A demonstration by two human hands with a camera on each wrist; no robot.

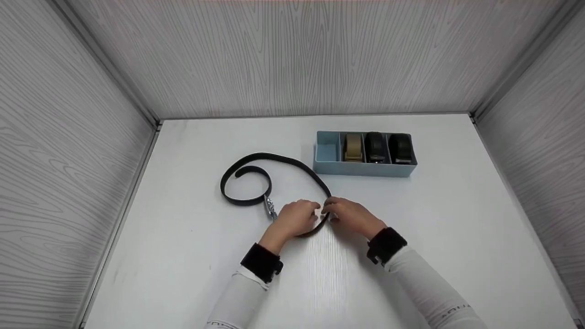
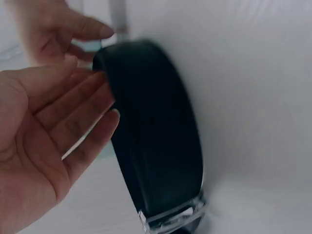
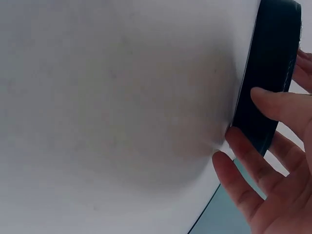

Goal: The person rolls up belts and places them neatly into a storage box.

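A black belt [image 1: 274, 156] stands on its edge on the white table, curling into a spiral at the left. Its silver buckle [image 1: 269, 206] lies beside my left hand [image 1: 296, 217]. In the left wrist view, the fingers [image 2: 87, 109] of that hand are extended, their tips against the belt's inner face. My right hand [image 1: 352, 214] pinches the belt's right-hand curve. Its thumb [image 3: 273, 102] lies across one face in the right wrist view, with fingers at the lower edge and behind the strap.
Behind the hands stands a light-blue divided box [image 1: 361, 169]. It holds a rolled tan belt [image 1: 353, 147] and two rolled dark belts [image 1: 375, 147]. Grey wood-grain panels [image 1: 292, 59] enclose the table at the back and both sides.
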